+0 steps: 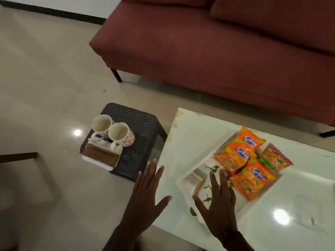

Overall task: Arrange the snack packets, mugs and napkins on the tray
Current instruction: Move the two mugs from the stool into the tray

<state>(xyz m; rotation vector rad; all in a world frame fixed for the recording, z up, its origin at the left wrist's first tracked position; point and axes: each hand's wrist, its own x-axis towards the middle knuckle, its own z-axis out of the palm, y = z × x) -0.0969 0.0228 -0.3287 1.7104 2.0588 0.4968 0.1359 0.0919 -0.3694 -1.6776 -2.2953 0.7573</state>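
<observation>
A white tray (225, 140) with a floral print lies on the white table. Three orange snack packets (233, 158) and a pink-green packet (275, 157) rest on its far end, and a folded napkin (195, 180) lies on its near left part. Two floral mugs (120, 134) stand on a stack of napkins (101, 156) on a dark stool. My left hand (145, 194) hovers flat and empty between stool and table. My right hand (220, 205) is spread open over the tray's near end, holding nothing.
The white table (299, 205) stands at the lower right. The dark woven stool (139, 127) is just left of it. A maroon sofa (199, 42) fills the back. Glossy beige floor stretches to the left, with a dark wooden edge (18, 156) at the far left.
</observation>
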